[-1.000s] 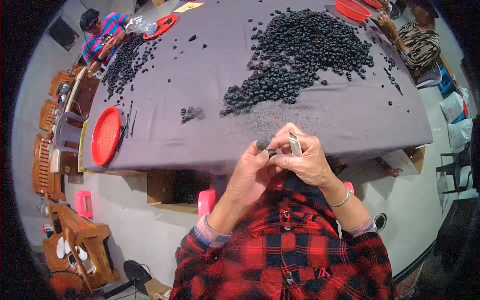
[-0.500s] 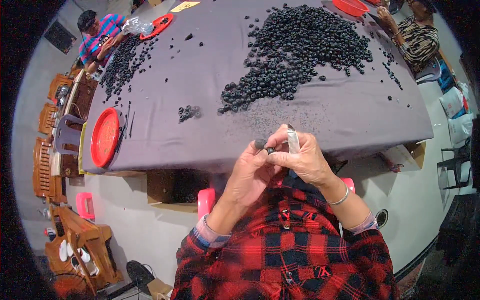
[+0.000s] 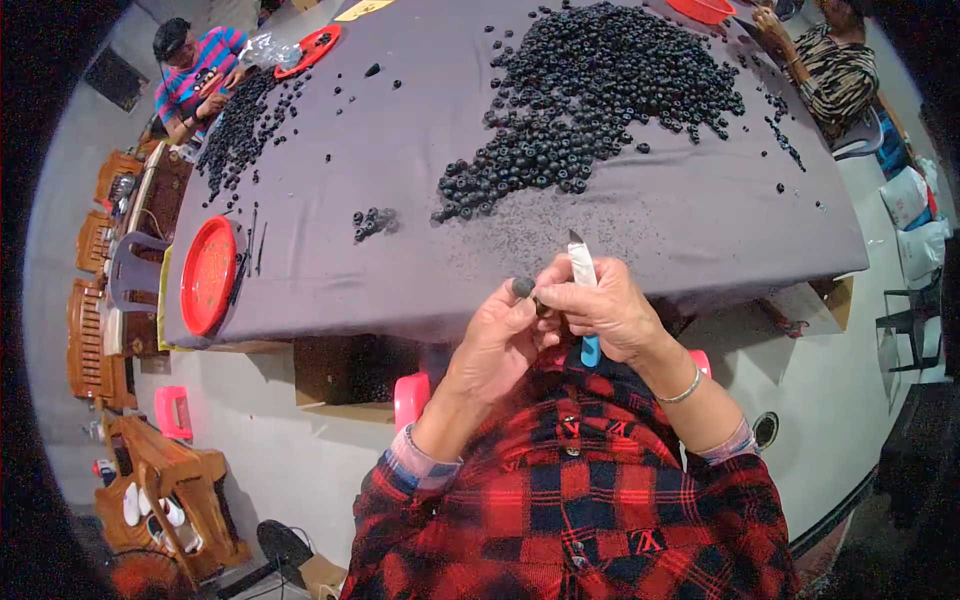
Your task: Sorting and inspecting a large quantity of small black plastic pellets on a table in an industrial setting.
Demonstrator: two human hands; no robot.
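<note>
My left hand [image 3: 492, 348] is closed, its fingertips pinching a small black bead [image 3: 541, 307] above the table's near edge. One of its fingertips looks dark, as if covered or stained. My right hand [image 3: 622, 322] grips a small knife [image 3: 583, 266] whose blade is wrapped in white up to a dark tip pointing away from me; its blue end sticks out below the palm. The right thumb and fingertips meet the left ones at the bead, partly hiding it. Beyond my hands, a large heap of black beads [image 3: 610, 80] with holes lies on the grey tablecloth [image 3: 400, 290].
Fine dark crumbs [image 3: 560, 225] lie before the heap, and a small bead cluster [image 3: 373, 223] sits left of it. A red tray [image 3: 210, 275] rests at the left edge beside thin dark tools [image 3: 258, 245]. Two people work at the far corners, the left one near another bead pile [image 3: 235, 135].
The knife has turned in my right hand, so more of its wrapped blade and the blue end now show. My left hand keeps its pinch. The far-left person's hands have shifted.
</note>
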